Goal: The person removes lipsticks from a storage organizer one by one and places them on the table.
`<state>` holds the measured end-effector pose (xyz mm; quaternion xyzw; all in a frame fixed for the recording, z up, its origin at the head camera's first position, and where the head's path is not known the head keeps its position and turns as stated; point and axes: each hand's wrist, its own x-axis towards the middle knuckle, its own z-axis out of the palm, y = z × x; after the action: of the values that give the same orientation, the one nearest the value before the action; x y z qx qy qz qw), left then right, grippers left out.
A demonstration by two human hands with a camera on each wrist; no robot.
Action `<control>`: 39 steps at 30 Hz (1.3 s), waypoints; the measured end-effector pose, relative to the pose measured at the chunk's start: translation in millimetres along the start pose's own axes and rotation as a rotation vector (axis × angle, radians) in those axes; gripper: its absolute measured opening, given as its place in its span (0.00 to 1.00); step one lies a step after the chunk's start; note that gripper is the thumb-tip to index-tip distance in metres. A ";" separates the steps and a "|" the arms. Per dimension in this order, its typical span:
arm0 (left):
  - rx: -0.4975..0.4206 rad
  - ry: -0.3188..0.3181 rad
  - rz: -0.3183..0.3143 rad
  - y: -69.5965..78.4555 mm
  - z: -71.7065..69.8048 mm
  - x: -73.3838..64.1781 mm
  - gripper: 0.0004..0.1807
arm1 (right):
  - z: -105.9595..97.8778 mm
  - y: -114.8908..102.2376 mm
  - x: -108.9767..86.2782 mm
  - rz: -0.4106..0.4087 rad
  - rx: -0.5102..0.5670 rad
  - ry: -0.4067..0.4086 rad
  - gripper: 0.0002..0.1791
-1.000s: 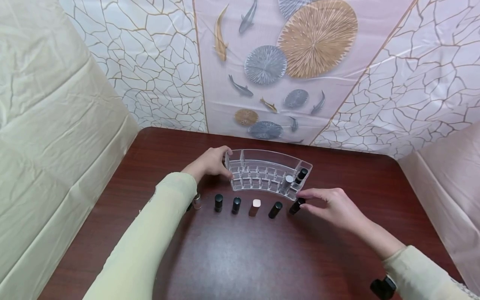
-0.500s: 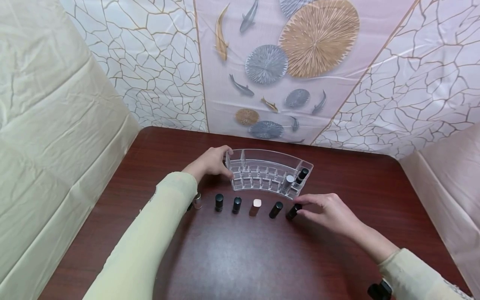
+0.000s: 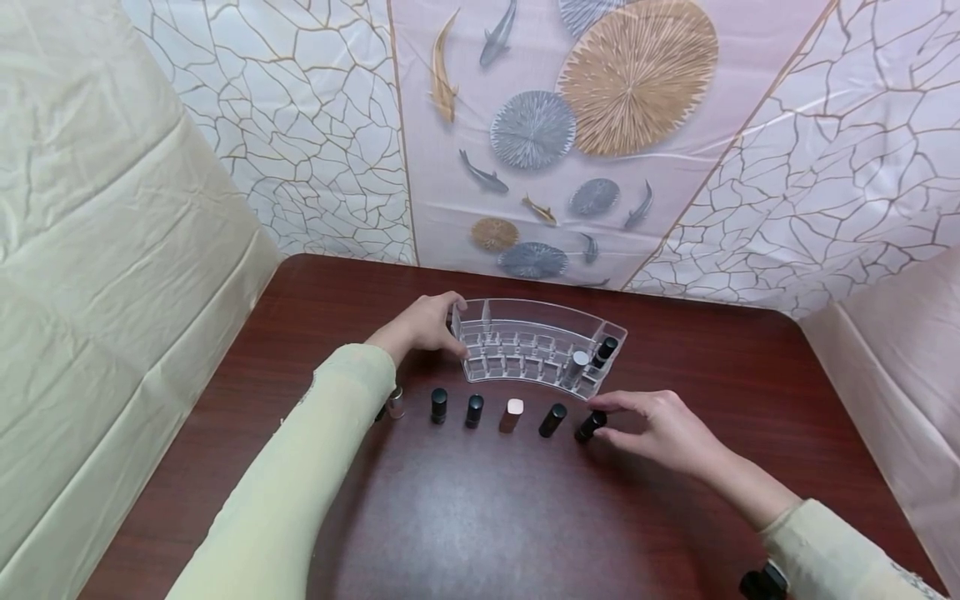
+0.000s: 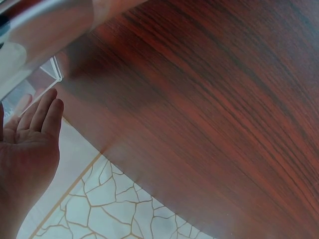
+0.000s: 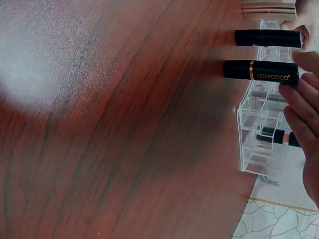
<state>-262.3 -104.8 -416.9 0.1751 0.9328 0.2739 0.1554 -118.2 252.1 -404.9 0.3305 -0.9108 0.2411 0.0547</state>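
My left hand (image 3: 429, 322) grips the left end of a clear, curved acrylic lipstick organizer (image 3: 517, 367), thumb at its front and fingers at the back. In the left wrist view, those fingers (image 4: 47, 117) lie along the organizer's clear wall. My right hand (image 3: 667, 429) pinches the top of a black lipstick (image 3: 590, 427) just in front of the organizer's right end. The right wrist view shows this black lipstick (image 5: 261, 71) upright, with a gold band and lettering. A silver-capped lipstick (image 3: 577, 365) and a black one (image 3: 605, 350) stand in the organizer's right-hand slots.
A row of lipsticks stands before the organizer: a black one (image 3: 552, 420), a pink-topped one (image 3: 512, 415), two more black ones (image 3: 474, 411) and a silvery one (image 3: 396, 402) partly behind the left sleeve. The dark wooden table (image 3: 465, 517) ends at a patterned cloth backdrop (image 3: 525, 208).
Over the last second, my right hand has brought the black lipstick slightly toward me, then shifted it a little right. My left hand stays on the organizer.
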 end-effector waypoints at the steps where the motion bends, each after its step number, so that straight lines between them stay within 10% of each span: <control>1: -0.001 0.000 0.001 -0.1 0.1 0.3 0.44 | -1.3 -0.5 0.8 -0.003 -0.002 0.002 0.22; 39: 0.013 -0.005 0.011 0.5 0.0 -1.3 0.44 | -17.0 7.5 62.5 -0.022 -0.096 0.017 0.31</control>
<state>-261.0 -104.9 -416.4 0.1818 0.9333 0.2682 0.1550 -172.4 229.2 -376.8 0.3355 -0.9172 0.1994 0.0809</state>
